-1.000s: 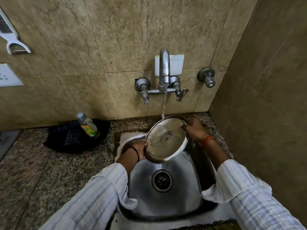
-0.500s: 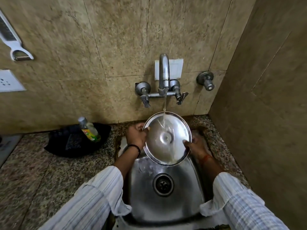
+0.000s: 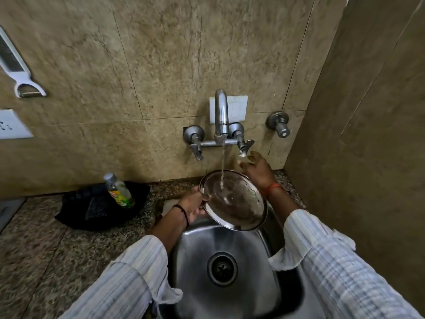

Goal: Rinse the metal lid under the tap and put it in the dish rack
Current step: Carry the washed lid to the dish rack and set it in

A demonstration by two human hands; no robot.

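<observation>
Fingers of left hand curled tight over the near-left rim of the metal lid, thumb on top, pinching the edge. Right hand off the lid, fingers loosely spread and empty, raised just below the right tap lever, not quite touching it as far as can be told.

Only one view, from the head. Lid held tilted over the back of the steel sink, above the bowl and clear of the drain, with the stream from the tap spout landing on its upper face and sheeting down toward the low near edge.

Progress, judged from this: rinsing under way and probably near its end, given the free hand poised by the lever; water not yet shut off. Left to do: draining the lid, carrying it, setting it in the dish rack. No rack anywhere in view, so direction of that carry cannot be told.

Room and edges: side wall close on the right, tight against the right forearm; back wall and valve knob just behind the raised hand. More open to the left over the speckled counter, apart from the dish-soap bottle standing in a dark tray near the wall. Lid's far rim near the counter edge behind the sink, so some care needed when swinging it out.
</observation>
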